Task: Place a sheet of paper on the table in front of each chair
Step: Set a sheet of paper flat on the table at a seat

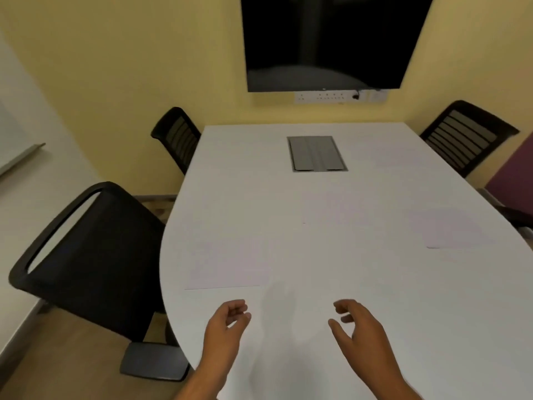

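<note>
Hands hover empty above the near edge of the white desk (360, 269), left hand (223, 327) and right hand (360, 333), fingers loosely curled and holding nothing. Just beyond the left hand, toward the left edge, lies a sheet of paper (227, 261) before the near left chair (95, 255), its long axis running left to right. Another sheet (450, 229) sits by the right edge. Farther off stand two more chairs, far left (177, 137) and far right (464, 137); faint sheets there are hard to confirm.
</note>
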The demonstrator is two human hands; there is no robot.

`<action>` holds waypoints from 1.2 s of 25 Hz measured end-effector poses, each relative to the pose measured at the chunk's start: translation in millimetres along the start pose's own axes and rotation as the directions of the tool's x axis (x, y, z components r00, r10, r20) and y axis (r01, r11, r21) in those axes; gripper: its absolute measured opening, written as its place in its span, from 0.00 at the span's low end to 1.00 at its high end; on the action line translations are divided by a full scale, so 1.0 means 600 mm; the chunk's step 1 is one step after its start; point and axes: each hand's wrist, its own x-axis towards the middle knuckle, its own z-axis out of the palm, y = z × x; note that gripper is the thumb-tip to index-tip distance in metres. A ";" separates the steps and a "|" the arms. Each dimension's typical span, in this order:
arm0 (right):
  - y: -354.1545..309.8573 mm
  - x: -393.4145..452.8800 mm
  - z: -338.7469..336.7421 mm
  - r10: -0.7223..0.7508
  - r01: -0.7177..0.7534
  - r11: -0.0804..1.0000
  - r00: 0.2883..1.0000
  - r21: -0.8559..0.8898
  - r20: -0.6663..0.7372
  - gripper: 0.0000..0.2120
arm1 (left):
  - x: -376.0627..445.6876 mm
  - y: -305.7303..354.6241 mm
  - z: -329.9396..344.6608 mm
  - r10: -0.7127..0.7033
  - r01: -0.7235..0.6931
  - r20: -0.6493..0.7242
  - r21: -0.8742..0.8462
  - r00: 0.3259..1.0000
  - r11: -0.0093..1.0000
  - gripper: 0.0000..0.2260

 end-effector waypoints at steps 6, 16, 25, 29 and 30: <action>-0.069 0.094 0.075 -0.066 0.062 0.996 0.997 0.067 0.046 0.14 | 0.056 0.064 -0.096 0.148 -0.134 -0.104 0.131 0.983 0.982 0.09; -0.222 0.142 0.193 -0.159 0.162 0.985 0.985 -0.051 0.059 0.20 | 0.123 0.036 -0.243 0.276 -0.215 -0.124 0.361 0.953 0.907 0.22; -0.443 0.048 0.381 0.041 -0.027 0.991 0.994 0.129 -0.100 0.24 | 0.258 0.024 -0.512 0.309 -0.453 0.360 0.445 0.880 0.772 0.26; -0.530 0.008 0.441 0.144 -0.137 0.982 0.989 0.132 -0.045 0.29 | 0.322 0.072 -0.606 0.229 -0.526 0.531 0.516 0.816 0.676 0.27; -0.546 0.005 0.451 0.151 -0.145 0.983 0.988 0.110 -0.044 0.30 | 0.350 0.096 -0.622 0.205 -0.560 0.579 0.541 0.789 0.628 0.28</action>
